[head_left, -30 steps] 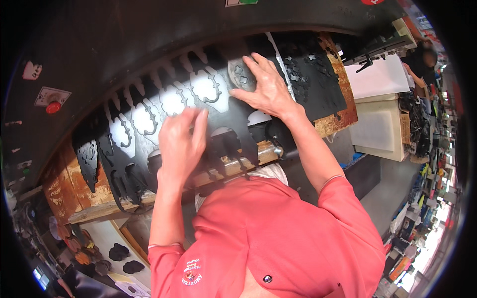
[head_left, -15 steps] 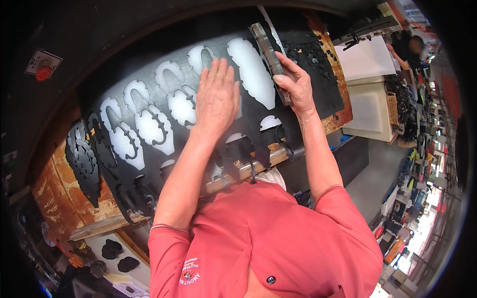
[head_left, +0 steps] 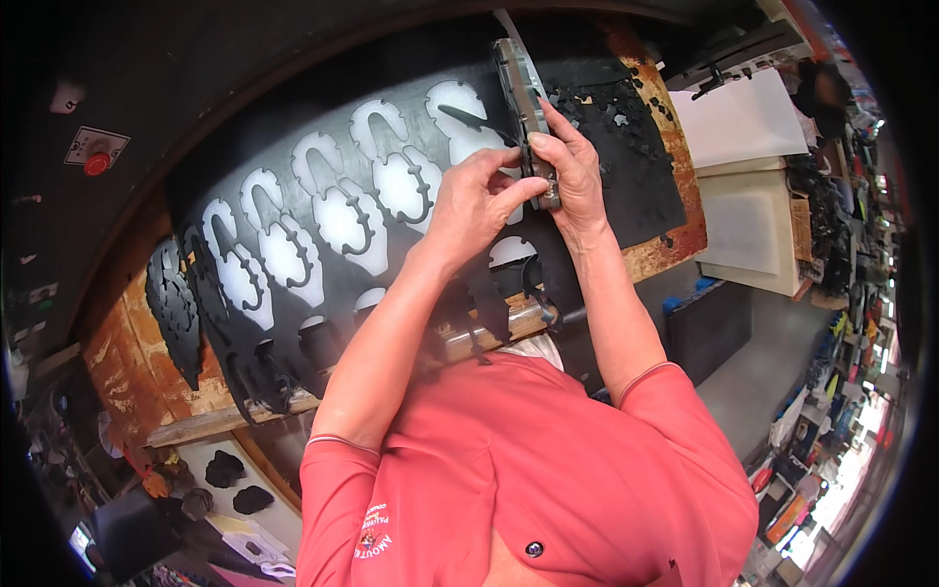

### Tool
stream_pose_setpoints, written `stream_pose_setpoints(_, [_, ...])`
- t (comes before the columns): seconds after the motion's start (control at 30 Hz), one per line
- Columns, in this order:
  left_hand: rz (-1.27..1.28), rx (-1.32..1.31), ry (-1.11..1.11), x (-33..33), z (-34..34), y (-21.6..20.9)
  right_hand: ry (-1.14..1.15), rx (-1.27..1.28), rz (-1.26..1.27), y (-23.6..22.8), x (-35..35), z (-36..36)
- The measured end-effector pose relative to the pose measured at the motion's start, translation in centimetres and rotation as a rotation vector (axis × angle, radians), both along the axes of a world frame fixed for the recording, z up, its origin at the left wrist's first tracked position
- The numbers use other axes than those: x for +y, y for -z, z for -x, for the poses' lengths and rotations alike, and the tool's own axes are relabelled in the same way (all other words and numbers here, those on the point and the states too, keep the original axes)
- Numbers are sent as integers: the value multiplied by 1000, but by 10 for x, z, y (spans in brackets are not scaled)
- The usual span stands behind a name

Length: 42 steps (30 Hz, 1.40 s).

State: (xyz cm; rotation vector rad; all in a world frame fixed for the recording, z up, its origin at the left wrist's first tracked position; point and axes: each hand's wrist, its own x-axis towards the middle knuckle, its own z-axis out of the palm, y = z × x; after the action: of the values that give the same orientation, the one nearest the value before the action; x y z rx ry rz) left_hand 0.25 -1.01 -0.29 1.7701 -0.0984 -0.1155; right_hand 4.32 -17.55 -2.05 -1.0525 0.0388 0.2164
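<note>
My right hand (head_left: 575, 186) grips a long metal cutting die (head_left: 515, 83), standing on its narrow side, thumb on the near face. Fingers bent, my left hand (head_left: 474, 205) pinches at the die's lower part. A thin black cut piece (head_left: 468, 119) juts leftward from between the die and my left fingers; its far end is over a white opening. Under both hands lies a black sheet (head_left: 235, 161) with several horseshoe-like and pointed openings that show a white surface. My left fingertips are partly hidden against the die.
Cut black pieces (head_left: 171, 313) lie stacked at the left on a worn wooden board. Small black scraps (head_left: 616, 112) are scattered at the far right. A wooden rail (head_left: 235, 421) borders the near side. A red button (head_left: 97, 163) sits at upper left, and a pale box (head_left: 748, 225) at right.
My left hand has left its flat, open pose over the sheet and moved right to the die, its fingers now bent. A black piece now shows there. My right hand still holds the die.
</note>
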Motion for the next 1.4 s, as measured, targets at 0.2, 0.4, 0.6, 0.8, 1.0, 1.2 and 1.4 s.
stream_pose_setpoints(0.2, [68, 48, -197, 12, 11, 7, 18, -6, -46, 0, -2, 0])
stream_pose_setpoints(0.4, [117, 86, -477, 68, 43, -6, 24, -29, 92, 3, -1, 2])
stream_pose_setpoints(0.6, [54, 30, -787, 172, 101, -23, 18, -88, 71, 13, -6, -2])
stream_pose_setpoints(0.8, [-196, 47, -1071, 311, 156, -27, 0, -97, 84, 16, -7, -5])
stream_pose_setpoints(1.0, [-262, 198, -1275, 374, 196, -23, -22, -109, 87, 18, -9, -5])
stream_pose_setpoints(1.2, [-504, 195, -1344, 376, 211, -28, -17, -133, 116, 20, -11, -5])
stream_pose_setpoints(1.4, [-990, 182, -1345, 373, 226, -41, -2, -144, 116, 20, -7, -4])
